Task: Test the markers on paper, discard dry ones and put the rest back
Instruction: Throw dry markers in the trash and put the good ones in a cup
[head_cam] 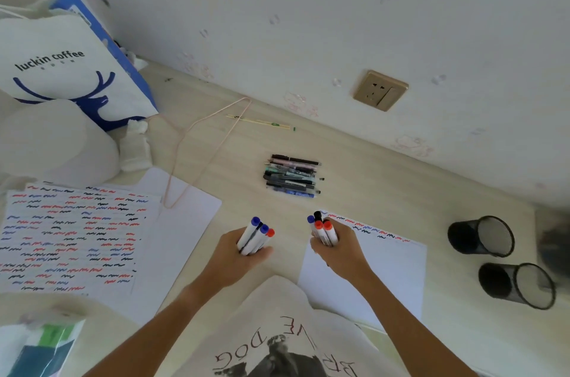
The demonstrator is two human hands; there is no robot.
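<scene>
Two fists: left hand [239, 256] and right hand [337, 253] grip markers [256, 236] over pale desk [354, 188] by wall [308, 21]

The white bag [61, 68] at the far left of the bench carries the printed brand "luckin coffee" in dark lowercase letters above a blue deer-head logo; a line of smaller characters directly beneath the brand name is too small to read. The shirt [277, 342] at the bottom edge bears large outlined capitals, seen upside down from this view, of which "DOG" is legible and the neighbouring letters, partly cut off by the frame, appear to read "BRAVE". The scribbled sheets [71, 237] carry only red, blue and black wavy test strokes, no legible characters.
</scene>
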